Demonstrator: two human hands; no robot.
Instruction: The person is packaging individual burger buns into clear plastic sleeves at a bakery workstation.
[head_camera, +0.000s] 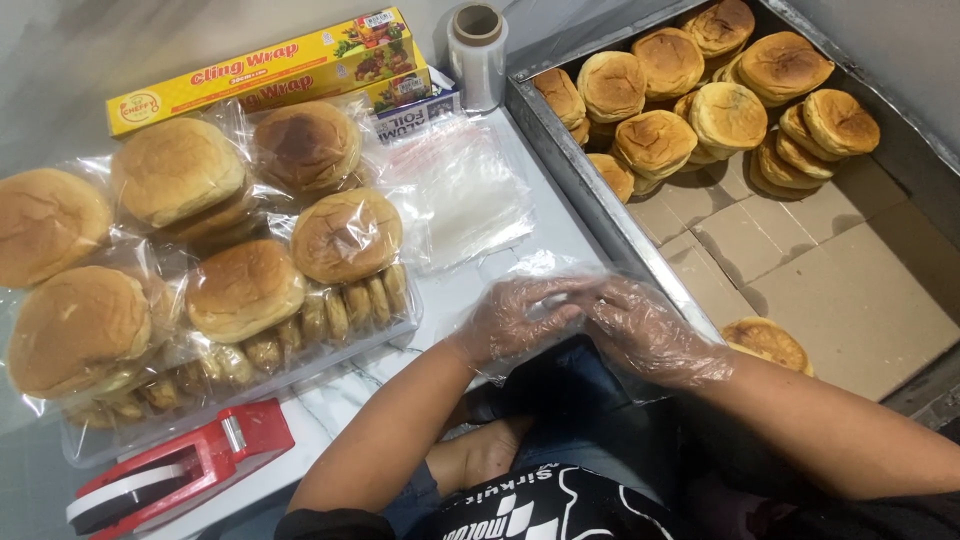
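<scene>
Gloves on, left hand (515, 322) and right hand (640, 330) both pinch 1 clear plastic bag (540, 268), fingers curled; best rub its mouth open near the tray (590, 190).

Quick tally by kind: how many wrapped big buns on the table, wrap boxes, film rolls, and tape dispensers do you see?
Wrapped big buns: 6
Wrap boxes: 2
Film rolls: 1
Tape dispensers: 1
Total: 10
Loose buns in the metal tray are piled and overlapping, so not counted.
</scene>
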